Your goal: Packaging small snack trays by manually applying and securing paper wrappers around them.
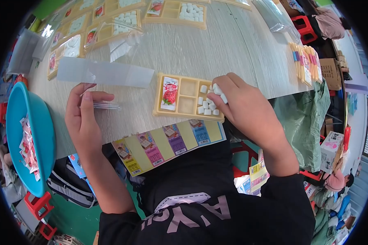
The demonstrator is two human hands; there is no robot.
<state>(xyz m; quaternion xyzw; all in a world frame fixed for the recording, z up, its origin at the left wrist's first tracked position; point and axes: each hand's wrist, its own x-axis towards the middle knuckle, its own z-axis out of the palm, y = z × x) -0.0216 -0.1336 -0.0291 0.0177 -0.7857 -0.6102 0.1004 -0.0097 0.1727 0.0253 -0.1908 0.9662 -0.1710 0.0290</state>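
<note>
In front of me on the table lies a cream plastic tray (156,98) divided into compartments. A strawberry-printed sachet (169,94) fills its left one, two middle ones hold nothing, and small white marshmallows (206,107) lie in the right one. My right hand (249,104) is closed over that right end, with several marshmallows between thumb and fingers. Left of the tray, my left hand (86,116) is curled around a thin clear plastic piece (107,105) whose end sticks out past the fingers. A translucent plastic strip (110,73) lies just beyond it.
More filled trays (176,14) stand at the far left. A teal basin (49,134) with sachets is at the left. Printed label cards (167,143) lie along the near edge. Bundled sticks (306,63) and clear plastic packaging (276,16) are at right.
</note>
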